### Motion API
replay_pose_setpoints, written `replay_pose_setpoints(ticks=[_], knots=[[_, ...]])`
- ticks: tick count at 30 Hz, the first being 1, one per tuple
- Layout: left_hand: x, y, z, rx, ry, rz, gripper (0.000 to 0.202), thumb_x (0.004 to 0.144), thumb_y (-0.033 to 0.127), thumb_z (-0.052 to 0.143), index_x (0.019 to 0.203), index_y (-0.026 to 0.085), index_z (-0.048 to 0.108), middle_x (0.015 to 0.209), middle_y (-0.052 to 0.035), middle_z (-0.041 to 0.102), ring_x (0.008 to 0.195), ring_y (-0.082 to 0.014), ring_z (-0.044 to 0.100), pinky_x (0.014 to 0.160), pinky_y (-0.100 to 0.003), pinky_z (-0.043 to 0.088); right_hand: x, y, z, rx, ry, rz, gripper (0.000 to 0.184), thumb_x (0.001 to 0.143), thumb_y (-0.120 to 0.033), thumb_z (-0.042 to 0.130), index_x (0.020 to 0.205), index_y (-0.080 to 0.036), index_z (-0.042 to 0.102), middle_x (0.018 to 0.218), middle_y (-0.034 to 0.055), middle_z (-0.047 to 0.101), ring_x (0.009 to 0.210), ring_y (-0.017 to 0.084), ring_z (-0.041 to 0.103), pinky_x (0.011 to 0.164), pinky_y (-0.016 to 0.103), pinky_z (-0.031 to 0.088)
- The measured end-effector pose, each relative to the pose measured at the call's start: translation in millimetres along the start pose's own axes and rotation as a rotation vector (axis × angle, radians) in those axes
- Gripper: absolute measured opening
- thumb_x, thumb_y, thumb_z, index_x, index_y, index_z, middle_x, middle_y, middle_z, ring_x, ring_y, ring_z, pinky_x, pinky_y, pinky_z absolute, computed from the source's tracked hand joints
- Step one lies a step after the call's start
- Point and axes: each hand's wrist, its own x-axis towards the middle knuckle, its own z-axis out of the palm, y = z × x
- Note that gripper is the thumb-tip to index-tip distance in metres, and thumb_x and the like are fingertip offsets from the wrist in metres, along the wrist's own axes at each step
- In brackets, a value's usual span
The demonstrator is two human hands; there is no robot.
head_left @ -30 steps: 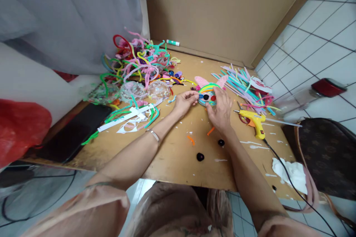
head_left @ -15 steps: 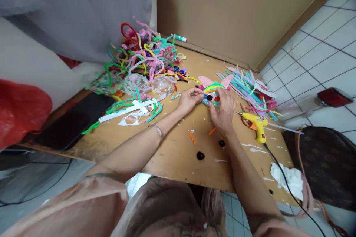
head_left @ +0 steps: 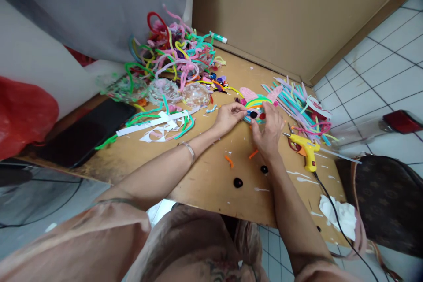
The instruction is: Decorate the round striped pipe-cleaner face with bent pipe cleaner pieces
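A colourful pipe-cleaner animal face (head_left: 256,102) with pink ears lies on the table, with rows of yellow, orange and green, a black eye (head_left: 253,114) and a red round piece. My left hand (head_left: 230,118) is closed in a pinch at the left edge of the face, on a small blue piece (head_left: 248,113) beside the black eye. On the other side my right hand (head_left: 268,132) curves round the face, fingers at its right edge and thumb below, steadying it. The lower right of the face is partly hidden by that hand.
A yellow glue gun (head_left: 308,150) with a black cord lies to the right, below a bundle of pipe cleaners (head_left: 297,101). Tangled pipe cleaners (head_left: 178,53), clear domes (head_left: 196,94), paper scraps (head_left: 158,124) and a black phone-like slab (head_left: 87,132) lie left. Black pieces (head_left: 238,182) lie in front.
The view has shifted slightly. Both hands keep nearly the same place at the animal face, the left still pinching the blue piece at its edge.
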Motion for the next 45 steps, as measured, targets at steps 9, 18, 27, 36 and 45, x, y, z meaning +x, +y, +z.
replay_pose_setpoints(ticks=[9, 18, 27, 36, 45], knots=[[-2.2, -3.8, 0.6, 0.191, 0.034, 0.085, 0.004, 0.074, 0.013, 0.069, 0.077, 0.012, 0.07, 0.071, -0.0008, 0.07, 0.061, -0.0087, 0.059, 0.066, -0.021, 0.048, -0.3, 2.0, 2.0, -0.031, 0.023, -0.002, 0.05, 0.092, -0.036, 0.048, 0.139, -0.022, 0.046, 0.141, 0.0154, 0.055, 0.132, 0.03, 0.048, 0.107, 0.049, 0.035], [-2.9, -5.0, -0.1, 0.278, 0.011, 0.152, 0.01, 0.074, 0.01, 0.069, 0.083, 0.012, 0.073, 0.077, -0.0045, 0.074, 0.064, -0.0104, 0.063, 0.069, -0.023, 0.051, -0.7, 3.2, 2.6, -0.029, 0.022, -0.012, 0.051, 0.092, -0.038, 0.048, 0.141, -0.023, 0.044, 0.14, 0.015, 0.054, 0.132, 0.03, 0.047, 0.108, 0.049, 0.035], [-2.6, -8.7, -0.1, 0.336, 0.013, 0.277, 0.011, 0.075, 0.009, 0.067, 0.084, 0.013, 0.073, 0.078, -0.004, 0.073, 0.067, -0.0107, 0.063, 0.068, -0.023, 0.051, -1.0, 2.2, 3.5, -0.022, 0.033, -0.015, 0.049, 0.092, -0.036, 0.049, 0.139, -0.021, 0.046, 0.139, 0.0156, 0.055, 0.132, 0.03, 0.048, 0.107, 0.049, 0.036], [-6.6, -2.4, -3.4, 0.448, -0.012, 0.307, 0.004, 0.08, 0.013, 0.061, 0.079, 0.014, 0.064, 0.072, -0.0003, 0.065, 0.064, -0.0105, 0.055, 0.063, -0.022, 0.045, -0.5, 5.9, 4.0, -0.011, 0.03, -0.018, 0.05, 0.091, -0.037, 0.049, 0.139, -0.021, 0.046, 0.139, 0.0157, 0.055, 0.132, 0.03, 0.048, 0.108, 0.049, 0.036], [-13.3, 3.0, 0.8, 0.085, 0.075, 0.048, 0.015, 0.076, 0.018, 0.071, 0.079, 0.016, 0.057, 0.061, 0.0055, 0.056, 0.052, -0.0059, 0.049, 0.055, -0.018, 0.042, 0.3, 9.3, 2.7, 0.033, 0.033, -0.011, 0.052, 0.091, -0.036, 0.048, 0.14, -0.02, 0.044, 0.142, 0.0165, 0.053, 0.135, 0.03, 0.045, 0.108, 0.05, 0.036]])
